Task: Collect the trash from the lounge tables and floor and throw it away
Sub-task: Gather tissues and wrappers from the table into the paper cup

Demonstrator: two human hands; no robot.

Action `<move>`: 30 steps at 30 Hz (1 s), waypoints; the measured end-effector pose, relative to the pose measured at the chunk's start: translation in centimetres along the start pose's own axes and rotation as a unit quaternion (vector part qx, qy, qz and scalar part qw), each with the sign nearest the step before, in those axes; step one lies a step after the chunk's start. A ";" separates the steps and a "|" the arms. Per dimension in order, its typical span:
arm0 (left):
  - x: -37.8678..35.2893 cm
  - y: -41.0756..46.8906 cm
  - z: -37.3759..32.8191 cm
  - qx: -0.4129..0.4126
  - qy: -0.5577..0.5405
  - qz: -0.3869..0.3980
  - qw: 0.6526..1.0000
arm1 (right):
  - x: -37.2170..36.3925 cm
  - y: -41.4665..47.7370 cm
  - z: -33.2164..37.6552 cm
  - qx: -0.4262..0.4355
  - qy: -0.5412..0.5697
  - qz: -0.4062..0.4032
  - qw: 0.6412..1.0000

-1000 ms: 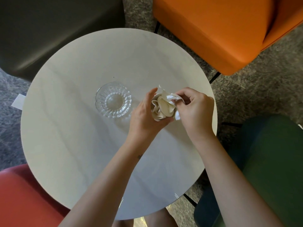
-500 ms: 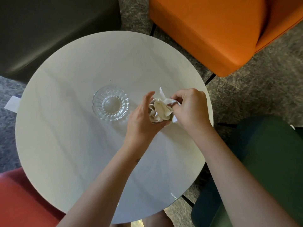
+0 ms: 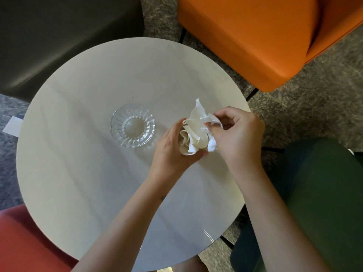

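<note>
1. Partly done: the fingers of my left hand (image 3: pixel 171 154) curl round the paper wad (image 3: pixel 193 134) above the desk (image 3: pixel 78 173).
2. The fingers of my right hand (image 3: pixel 238 137) pinch a tissue scrap (image 3: pixel 211 119) at its top.
3. Left: binning it. A white slip (image 3: pixel 12 127), possibly trash, lies on the floor (image 3: pixel 294 85) far left of my fingers.

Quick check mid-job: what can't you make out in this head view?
- The crumpled paper: its lower part, covered by the left hand and right hand.
- The white slip on the floor: partly hidden by the table rim, too small to identify.
- Any bin: outside the frame.
</note>
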State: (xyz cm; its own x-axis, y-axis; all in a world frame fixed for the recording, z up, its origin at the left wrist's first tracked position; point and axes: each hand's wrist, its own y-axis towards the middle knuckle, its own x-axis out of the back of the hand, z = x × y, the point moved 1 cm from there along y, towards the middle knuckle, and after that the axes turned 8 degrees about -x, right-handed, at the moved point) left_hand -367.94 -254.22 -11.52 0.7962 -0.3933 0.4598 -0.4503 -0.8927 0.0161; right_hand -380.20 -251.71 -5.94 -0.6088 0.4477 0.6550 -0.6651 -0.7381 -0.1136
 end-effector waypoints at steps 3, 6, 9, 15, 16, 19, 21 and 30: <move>-0.1 0.0 0.0 0.005 -0.009 0.003 1.000 | -0.5 0.0 0.0 -0.011 -0.009 0.012 1.000; -0.3 0.2 0.0 0.011 -0.008 0.012 1.000 | -1.6 -0.4 -0.2 -0.031 -0.029 0.036 0.998; -0.5 0.0 0.0 0.011 -0.021 -0.007 1.000 | -2.3 -0.8 -0.6 -0.023 -0.049 0.023 0.998; -0.7 -0.3 0.2 0.003 0.004 -0.029 1.000 | -2.8 -0.2 -1.0 -0.025 -0.108 0.007 0.994; -0.8 -0.3 0.2 0.000 0.005 -0.031 1.000 | -2.8 0.0 -1.0 -0.027 -0.137 -0.003 0.990; -0.9 -0.3 0.0 -0.001 0.004 -0.038 0.999 | -2.6 0.7 -1.0 -0.039 -0.188 0.001 0.981; -0.8 -0.3 0.0 -0.004 -0.007 -0.043 0.999 | -2.7 0.9 -0.9 -0.034 -0.163 0.038 0.985; -0.4 -0.4 0.1 -0.061 0.006 0.012 0.998 | -0.2 0.6 -1.7 -0.008 -0.033 0.108 0.994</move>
State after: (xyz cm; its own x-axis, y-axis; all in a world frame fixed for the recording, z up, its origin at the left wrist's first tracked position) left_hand -368.00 -253.75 -11.82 0.7792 -0.4115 0.4727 -0.5162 -0.8492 0.1116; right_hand -381.26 -251.41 -7.36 -0.7093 0.2451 0.6609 -0.5290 -0.8048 -0.2693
